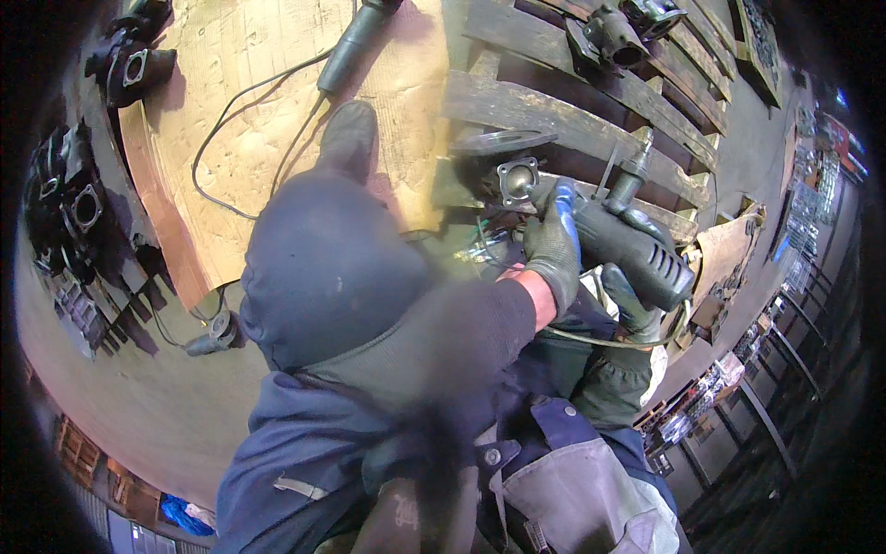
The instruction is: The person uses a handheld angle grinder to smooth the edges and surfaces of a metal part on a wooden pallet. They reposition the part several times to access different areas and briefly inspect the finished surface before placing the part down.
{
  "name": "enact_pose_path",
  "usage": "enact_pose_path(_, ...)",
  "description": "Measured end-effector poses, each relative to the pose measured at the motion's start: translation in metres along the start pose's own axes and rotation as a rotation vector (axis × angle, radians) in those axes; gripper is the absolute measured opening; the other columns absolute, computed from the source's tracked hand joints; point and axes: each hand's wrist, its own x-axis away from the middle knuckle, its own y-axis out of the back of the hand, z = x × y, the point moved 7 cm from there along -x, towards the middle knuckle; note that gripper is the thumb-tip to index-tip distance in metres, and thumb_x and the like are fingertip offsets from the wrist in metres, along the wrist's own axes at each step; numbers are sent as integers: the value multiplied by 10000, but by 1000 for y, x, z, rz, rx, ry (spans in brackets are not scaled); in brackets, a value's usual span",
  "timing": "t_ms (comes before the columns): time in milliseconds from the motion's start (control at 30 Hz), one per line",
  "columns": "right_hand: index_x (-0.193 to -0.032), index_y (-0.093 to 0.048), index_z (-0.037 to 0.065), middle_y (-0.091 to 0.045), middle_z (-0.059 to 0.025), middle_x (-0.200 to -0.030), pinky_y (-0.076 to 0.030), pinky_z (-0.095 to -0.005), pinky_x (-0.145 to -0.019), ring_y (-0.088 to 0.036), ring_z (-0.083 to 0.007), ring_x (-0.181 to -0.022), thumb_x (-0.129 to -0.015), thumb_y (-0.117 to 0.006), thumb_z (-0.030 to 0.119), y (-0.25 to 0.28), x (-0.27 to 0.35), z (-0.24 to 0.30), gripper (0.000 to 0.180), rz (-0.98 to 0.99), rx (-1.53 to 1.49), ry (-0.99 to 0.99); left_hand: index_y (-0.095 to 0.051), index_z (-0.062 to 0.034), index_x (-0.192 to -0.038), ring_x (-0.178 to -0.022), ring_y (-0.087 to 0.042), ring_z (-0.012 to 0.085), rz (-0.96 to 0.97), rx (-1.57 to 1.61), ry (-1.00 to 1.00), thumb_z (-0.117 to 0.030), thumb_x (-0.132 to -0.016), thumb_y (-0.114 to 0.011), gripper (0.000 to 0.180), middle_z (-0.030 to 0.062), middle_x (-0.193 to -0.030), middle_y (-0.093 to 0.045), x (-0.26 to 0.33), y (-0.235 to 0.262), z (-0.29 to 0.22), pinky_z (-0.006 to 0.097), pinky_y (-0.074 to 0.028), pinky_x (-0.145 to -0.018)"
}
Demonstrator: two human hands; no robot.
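Observation:
My left hand (552, 247), in a grey knit glove with a blue coating, is closed against the front end of a black corded power tool (620, 242). My right hand (631, 303), in a dark glove, is wrapped round the tool's underside near its vented rear; its fingertips are partly hidden. A cylindrical metal nose (631, 175) juts up beside the tool body. Just past my left hand lies a metal part with a square flange (518, 180) and a round opening. A flat round disc (503, 141) is behind it.
A wooden pallet (563, 115) carries dark castings (614, 39) at its far end. Under my boot (351, 138) lies brown cardboard (249, 120), with another dark corded tool (346, 55) on it. More castings (83, 208) stand at left. A cable (600, 342) loops below my hands.

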Motion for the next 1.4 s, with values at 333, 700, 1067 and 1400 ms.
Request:
enact_pose_path(333,-1503,-441,-44,-567,-213,-1477,-412,-470,-1192,-548,-323,-1386,-835,-867,258,0,-2,4,848,-118,-221,-21,-508,55,-1501,-1382,-547,385,4,-5,-6,-682,-928,-665,947,282,-1493,-560,7,-8,4,414,-394,-1171)
enact_pose_path(700,-1445,-507,-31,-610,-176,-1422,-461,-486,-1147,-613,-334,-1294,-845,-873,317,-8,-5,4,784,-38,224,87,-483,63,-1521,-1461,-472,399,-63,-32,-73,-700,-919,-660,988,299,-1548,-509,-3,2,-6,414,-337,-1214)
enact_pose_path(1067,-1422,-586,-16,-630,-201,-1414,-476,-431,-1111,-615,-322,-1303,-896,-809,200,-10,-7,17,612,-65,78,88,-474,77,-1522,-1467,-462,416,16,-5,-5,-737,-894,-658,1045,324,-1554,-488,28,-3,-30,430,-324,-1221)
enact_pose_path(1400,-1497,-470,13,-570,-178,-1470,-409,-489,-1202,-548,-319,-1380,-852,-868,266,-9,-4,-7,800,-48,-107,-74,-498,83,-1497,-1391,-549,404,-26,-51,-51,-702,-905,-674,999,311,-1508,-541,11,-2,-20,418,-392,-1176)
